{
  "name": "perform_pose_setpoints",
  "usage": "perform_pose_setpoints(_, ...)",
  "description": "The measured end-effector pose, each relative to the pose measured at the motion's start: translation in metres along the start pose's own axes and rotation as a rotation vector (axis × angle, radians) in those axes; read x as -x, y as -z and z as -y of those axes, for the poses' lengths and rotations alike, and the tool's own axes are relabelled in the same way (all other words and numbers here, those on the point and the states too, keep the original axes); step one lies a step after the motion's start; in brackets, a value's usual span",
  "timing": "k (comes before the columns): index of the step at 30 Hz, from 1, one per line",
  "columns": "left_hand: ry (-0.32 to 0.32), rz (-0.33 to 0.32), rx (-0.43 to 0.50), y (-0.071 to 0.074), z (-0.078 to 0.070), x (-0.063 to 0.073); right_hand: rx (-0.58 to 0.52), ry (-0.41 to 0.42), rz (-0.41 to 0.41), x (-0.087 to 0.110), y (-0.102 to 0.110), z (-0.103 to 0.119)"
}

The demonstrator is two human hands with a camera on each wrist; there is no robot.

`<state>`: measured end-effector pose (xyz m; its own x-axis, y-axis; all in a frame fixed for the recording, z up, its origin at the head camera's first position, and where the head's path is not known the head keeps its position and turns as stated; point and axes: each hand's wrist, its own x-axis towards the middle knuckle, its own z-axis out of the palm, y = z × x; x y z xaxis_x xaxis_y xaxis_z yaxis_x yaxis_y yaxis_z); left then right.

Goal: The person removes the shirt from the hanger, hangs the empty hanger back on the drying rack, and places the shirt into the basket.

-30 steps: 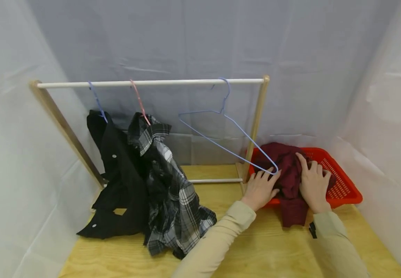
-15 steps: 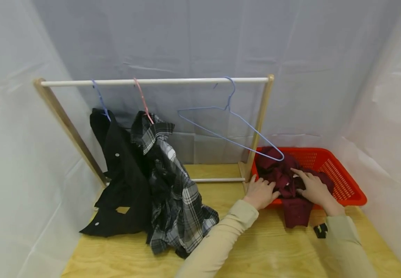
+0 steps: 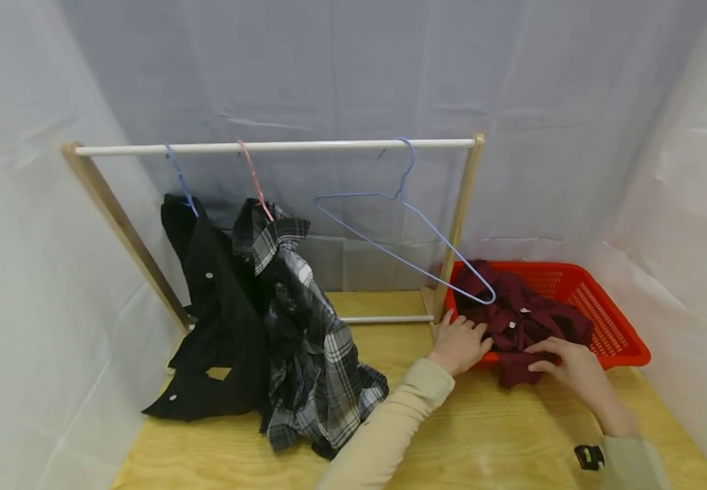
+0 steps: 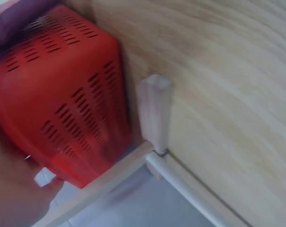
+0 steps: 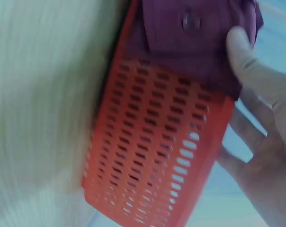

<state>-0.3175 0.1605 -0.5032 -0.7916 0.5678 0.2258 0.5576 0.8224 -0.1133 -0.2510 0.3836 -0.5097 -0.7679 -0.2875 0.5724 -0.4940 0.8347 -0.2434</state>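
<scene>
A maroon shirt (image 3: 531,313) with pale buttons lies crumpled in the red basket (image 3: 613,327), one part draped over the front rim. My left hand (image 3: 460,344) rests at the basket's front left corner, fingers spread over the rim beside the shirt. In the left wrist view this hand (image 4: 15,189) lies along the basket's rim. My right hand (image 3: 576,371) pinches the draped part between thumb and index finger. The right wrist view shows the thumb (image 5: 240,47) on the buttoned cloth, with the other fingers behind it. A blue hanger (image 3: 402,255) dangles over the shirt's left side.
A rack with a white rail (image 3: 329,145) and wooden posts stands left of the basket on a wooden table (image 3: 482,435). From it hang a black garment (image 3: 224,327) and a plaid shirt (image 3: 329,354) on hangers. White sheets enclose the sides and back.
My right hand has come from the top of the shirt toward me, down to the draped part, which is now raised a little. The hanger swings slightly. My left hand stays at the basket corner.
</scene>
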Motion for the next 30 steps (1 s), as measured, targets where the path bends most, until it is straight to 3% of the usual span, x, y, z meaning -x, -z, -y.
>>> perform_pose_setpoints(3, -0.009, -0.058, -0.036, -0.001, -0.001, 0.003, -0.017, 0.028, -0.054, -0.001, 0.002, -0.003)
perform_pose_setpoints(7, -0.034, -0.192, -0.114, -0.002, -0.001, 0.008, -0.013, 0.043, -0.080, -0.005, 0.004, -0.005)
perform_pose_setpoints(12, -0.037, -0.349, -0.158, -0.007, 0.001, 0.016, 0.050, -0.013, -0.093, -0.021, 0.007, -0.002)
perform_pose_setpoints(17, -0.028, -0.427, -0.148, -0.008, 0.006, 0.021, 0.125, -0.103, -0.252, -0.046, 0.005, 0.001)
perform_pose_setpoints(19, -0.028, -0.450, -0.145, -0.007, 0.008, 0.023, 0.161, -0.100, -0.293, -0.055, -0.002, 0.002)
perform_pose_setpoints(21, -0.026, -0.465, -0.145, -0.004, 0.009, 0.025, 0.188, -0.077, -0.255, -0.061, -0.014, 0.003)
perform_pose_setpoints(24, -0.023, -0.459, -0.147, -0.001, 0.011, 0.031, 0.179, -0.058, -0.060, -0.066, -0.032, 0.009)
perform_pose_setpoints(27, -0.024, -0.445, -0.135, 0.003, 0.013, 0.036, 0.140, -0.107, 0.101, -0.067, -0.043, 0.016)
perform_pose_setpoints(28, -0.026, -0.445, -0.130, 0.005, 0.014, 0.037, 0.135, -0.126, 0.121, -0.067, -0.045, 0.018)
perform_pose_setpoints(30, -0.031, -0.460, -0.121, 0.008, 0.016, 0.038, 0.150, -0.127, 0.086, -0.066, -0.046, 0.023)
